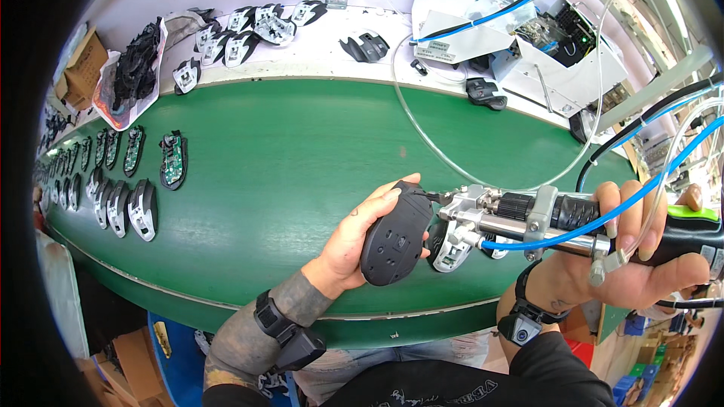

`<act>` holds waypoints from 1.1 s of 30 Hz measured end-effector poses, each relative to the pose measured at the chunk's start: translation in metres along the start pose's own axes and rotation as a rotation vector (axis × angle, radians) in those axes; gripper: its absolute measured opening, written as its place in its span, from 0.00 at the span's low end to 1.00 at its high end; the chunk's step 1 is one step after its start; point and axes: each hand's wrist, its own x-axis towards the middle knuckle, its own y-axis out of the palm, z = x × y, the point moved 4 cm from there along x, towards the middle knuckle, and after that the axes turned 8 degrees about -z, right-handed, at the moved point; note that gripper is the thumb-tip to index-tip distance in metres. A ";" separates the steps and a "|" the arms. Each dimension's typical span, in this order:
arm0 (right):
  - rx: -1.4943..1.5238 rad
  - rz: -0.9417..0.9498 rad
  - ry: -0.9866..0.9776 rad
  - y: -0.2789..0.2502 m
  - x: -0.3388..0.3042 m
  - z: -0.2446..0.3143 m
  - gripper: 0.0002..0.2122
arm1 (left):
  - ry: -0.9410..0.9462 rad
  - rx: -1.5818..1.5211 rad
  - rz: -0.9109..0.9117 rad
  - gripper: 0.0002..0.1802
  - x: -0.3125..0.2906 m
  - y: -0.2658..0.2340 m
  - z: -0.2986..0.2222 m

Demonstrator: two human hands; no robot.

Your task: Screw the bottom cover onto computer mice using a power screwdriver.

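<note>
My left hand (353, 237) is closed around a black computer mouse (397, 240), its underside turned toward me and its front end pointing up. My right hand (641, 249) grips a powered screwdriver (558, 212) with a black body, a green patch and metal feed fittings. The screwdriver lies almost level, its tip meeting the front end of the mouse. Whether a screw sits at the tip is too small to tell. Behind the screwdriver, a white and black mouse shell (452, 247) rests on the green surface, partly hidden.
Rows of mouse shells (142, 211) and bases with green circuit boards (173, 160) stand at the left of the green belt (286, 143). More shells (241, 47) lie on the white ledge. A screw feeder machine (554, 60) stands back right; a blue hose (566, 243) crosses my right hand.
</note>
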 end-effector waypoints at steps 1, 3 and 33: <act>0.004 0.013 -0.004 0.000 0.001 0.000 0.33 | 0.000 0.002 -0.003 0.28 0.000 0.001 -0.001; -0.026 -0.006 -0.004 0.001 -0.001 -0.001 0.32 | 0.098 0.157 -0.091 0.28 0.001 -0.002 -0.005; 0.071 0.178 0.201 0.038 -0.009 -0.005 0.23 | 0.512 -0.017 -0.219 0.27 0.002 -0.018 -0.045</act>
